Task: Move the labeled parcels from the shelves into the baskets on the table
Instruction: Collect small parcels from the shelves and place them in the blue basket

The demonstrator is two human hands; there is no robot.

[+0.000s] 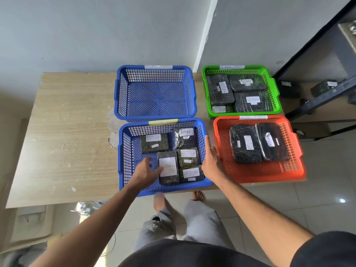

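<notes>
Your left hand (147,171) reaches into the near blue basket (127,151), fingers loosely spread against a labeled parcel (168,167) among five there, your right hand (211,160) lies flat-fingered along its right rim, and farther right parcels fill the orange basket (296,166) and green basket (273,89).

Grey wall (96,31); tiled floor (317,205); possibly cables (86,208) under table.
</notes>
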